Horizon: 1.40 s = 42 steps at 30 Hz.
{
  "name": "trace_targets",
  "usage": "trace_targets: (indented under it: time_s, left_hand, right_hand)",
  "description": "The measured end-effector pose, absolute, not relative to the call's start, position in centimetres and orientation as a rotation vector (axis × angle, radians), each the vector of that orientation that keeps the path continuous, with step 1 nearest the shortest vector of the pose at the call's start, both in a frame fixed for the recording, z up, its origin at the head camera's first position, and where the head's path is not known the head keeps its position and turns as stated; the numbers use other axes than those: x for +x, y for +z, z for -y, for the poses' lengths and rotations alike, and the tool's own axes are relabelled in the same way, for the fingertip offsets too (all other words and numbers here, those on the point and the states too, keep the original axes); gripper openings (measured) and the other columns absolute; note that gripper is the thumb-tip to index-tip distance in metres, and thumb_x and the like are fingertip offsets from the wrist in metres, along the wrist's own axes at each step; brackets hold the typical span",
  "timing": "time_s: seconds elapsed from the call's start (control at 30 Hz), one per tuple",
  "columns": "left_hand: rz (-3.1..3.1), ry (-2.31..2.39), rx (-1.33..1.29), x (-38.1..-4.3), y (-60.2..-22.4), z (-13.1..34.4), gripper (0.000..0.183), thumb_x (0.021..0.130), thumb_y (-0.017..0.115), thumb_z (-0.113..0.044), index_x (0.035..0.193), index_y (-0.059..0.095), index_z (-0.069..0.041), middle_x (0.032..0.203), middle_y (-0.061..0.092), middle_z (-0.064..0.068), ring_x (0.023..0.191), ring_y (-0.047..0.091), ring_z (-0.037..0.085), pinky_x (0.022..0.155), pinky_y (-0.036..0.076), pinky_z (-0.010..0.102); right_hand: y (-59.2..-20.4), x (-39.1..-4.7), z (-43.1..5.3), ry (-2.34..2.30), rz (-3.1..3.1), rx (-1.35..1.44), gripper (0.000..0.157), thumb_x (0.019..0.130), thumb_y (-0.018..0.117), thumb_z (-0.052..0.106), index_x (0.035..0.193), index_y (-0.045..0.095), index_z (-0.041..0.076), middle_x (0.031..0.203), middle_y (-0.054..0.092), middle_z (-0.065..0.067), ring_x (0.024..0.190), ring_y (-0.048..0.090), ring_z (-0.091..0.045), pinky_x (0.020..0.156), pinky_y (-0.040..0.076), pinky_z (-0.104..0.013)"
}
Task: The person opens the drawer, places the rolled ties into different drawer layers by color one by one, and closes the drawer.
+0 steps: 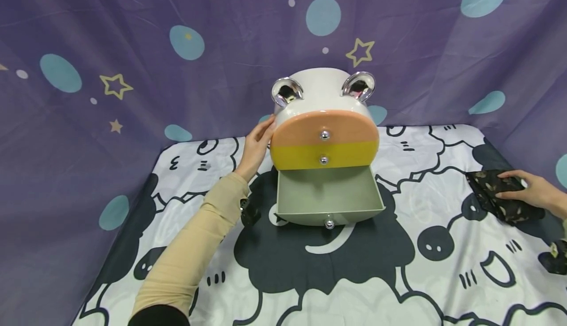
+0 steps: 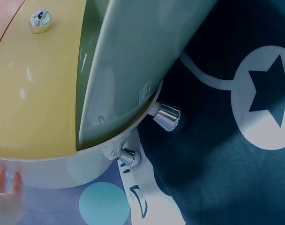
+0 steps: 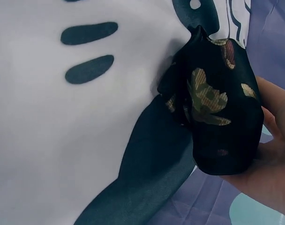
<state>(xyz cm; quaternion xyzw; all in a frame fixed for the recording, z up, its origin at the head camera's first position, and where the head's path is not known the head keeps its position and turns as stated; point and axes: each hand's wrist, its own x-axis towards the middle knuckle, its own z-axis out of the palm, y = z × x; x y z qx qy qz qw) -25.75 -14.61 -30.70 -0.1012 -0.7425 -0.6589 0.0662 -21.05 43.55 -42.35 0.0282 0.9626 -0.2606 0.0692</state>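
Note:
A small white drawer box (image 1: 321, 87) with silver ears stands on the cloth. Its orange drawer (image 1: 301, 129) and yellow drawer (image 1: 297, 156) are closed, while the green bottom drawer (image 1: 330, 188) is pulled out with nothing inside. My left hand (image 1: 258, 146) rests against the box's left side with extended fingers; its fingertips show at the lower left of the left wrist view. Far to the right, my right hand (image 1: 529, 190) grips a folded black cloth (image 3: 222, 108) with gold-brown leaf-like patches, thumb and fingers pinching it close over the table covering.
A white cloth with dark cartoon sheep (image 1: 354, 272) covers the table. Behind it hangs a purple curtain (image 1: 239, 35) with stars and blue ovals. Short silver feet (image 2: 167, 117) stick out beneath the box. The open drawer juts toward the front.

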Motion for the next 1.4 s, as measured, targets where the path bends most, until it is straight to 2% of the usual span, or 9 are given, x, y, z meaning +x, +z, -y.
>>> trace_targets:
  time_s: [0.27,0.43,0.6,0.67,0.9,1.03,1.13,1.27,1.4]
  left_hand:
    - [2.248,-1.99,-0.294,-25.7,-30.7,14.6,0.042,0.093,0.046,-0.021,0.132,0.042,-0.005,0.14,0.034,0.004,0.128,0.03,0.015,0.103,0.031,0.023]
    - [2.259,-1.98,-0.295,-25.6,-30.6,14.6,0.042,0.093,0.045,-0.021,0.132,0.041,-0.005,0.141,0.033,0.005,0.128,0.029,0.016,0.103,0.03,0.023]
    - [2.278,-1.967,-0.282,-25.6,-30.6,14.6,0.042,0.093,0.045,-0.021,0.132,0.041,-0.006,0.141,0.033,0.004,0.129,0.029,0.015,0.104,0.029,0.024]
    - [2.282,-1.965,-0.286,-25.6,-30.7,14.6,0.043,0.093,0.046,-0.023,0.133,0.041,-0.006,0.141,0.033,0.004,0.129,0.028,0.016,0.105,0.029,0.025]
    - [2.265,-1.958,-0.295,-27.2,-32.3,15.2,0.042,0.092,0.048,-0.027,0.131,0.044,-0.013,0.139,0.036,-0.003,0.127,0.031,0.009,0.103,0.031,0.022]
    - [2.261,-1.945,-0.299,-27.5,-32.6,15.2,0.042,0.092,0.048,-0.029,0.131,0.044,-0.014,0.139,0.037,-0.004,0.126,0.033,0.009,0.101,0.033,0.023]
    - [2.259,-1.948,-0.299,-27.5,-32.6,15.2,0.042,0.092,0.048,-0.029,0.131,0.045,-0.014,0.138,0.037,-0.004,0.126,0.033,0.009,0.101,0.033,0.023]
    - [2.257,-1.951,-0.304,-27.5,-32.7,15.3,0.042,0.092,0.047,-0.028,0.131,0.044,-0.013,0.139,0.036,-0.002,0.127,0.031,0.01,0.103,0.031,0.024]
    - [2.254,-1.951,-0.3,-27.5,-32.6,15.2,0.042,0.092,0.048,-0.028,0.131,0.045,-0.013,0.139,0.037,-0.003,0.126,0.032,0.009,0.103,0.031,0.022]
  right_hand:
    - [-42.2,-21.0,-43.3,-0.847,-2.915,0.111,0.063,0.081,0.061,0.027,0.12,0.032,-0.012,0.126,0.013,-0.046,0.117,0.007,-0.06,0.092,0.011,-0.071]
    - [-42.1,-20.8,-43.0,-0.807,-2.967,0.138,0.062,0.081,0.062,0.029,0.121,0.035,-0.01,0.123,0.021,-0.045,0.101,0.029,-0.053,0.081,0.03,-0.066]
    - [-41.6,-20.8,-42.7,-0.794,-2.99,0.117,0.065,0.079,0.065,0.034,0.12,0.038,-0.008,0.117,0.029,-0.042,0.08,0.042,-0.041,0.057,0.047,-0.041]
    - [-41.4,-20.8,-42.5,-0.809,-2.99,0.107,0.059,0.077,0.066,0.036,0.119,0.045,0.001,0.115,0.031,-0.041,0.076,0.045,-0.038,0.052,0.046,-0.032]
    - [-40.3,-20.7,-41.0,-0.848,-2.968,0.042,0.053,0.077,0.067,0.038,0.119,0.046,0.013,0.102,0.045,-0.032,0.058,0.051,-0.021,0.047,0.045,-0.026]
    - [-39.6,-20.6,-40.1,-0.866,-2.954,0.005,0.04,0.077,0.067,0.037,0.109,0.043,0.038,0.084,0.051,-0.017,0.048,0.05,-0.014,0.044,0.044,-0.025]
    - [-39.2,-20.7,-39.6,-0.857,-2.949,-0.017,0.041,0.078,0.066,0.036,0.112,0.043,0.037,0.077,0.054,-0.01,0.049,0.049,-0.013,0.044,0.042,-0.024]
    - [-38.8,-20.8,-38.9,-0.853,-2.959,-0.056,0.047,0.078,0.066,0.034,0.119,0.046,0.022,0.077,0.052,-0.01,0.046,0.045,-0.011,0.042,0.039,-0.024]
    - [-38.4,-20.7,-38.3,-0.86,-2.972,-0.099,0.043,0.078,0.067,0.033,0.115,0.046,0.032,0.076,0.048,-0.011,0.043,0.042,-0.01,0.039,0.037,-0.024]
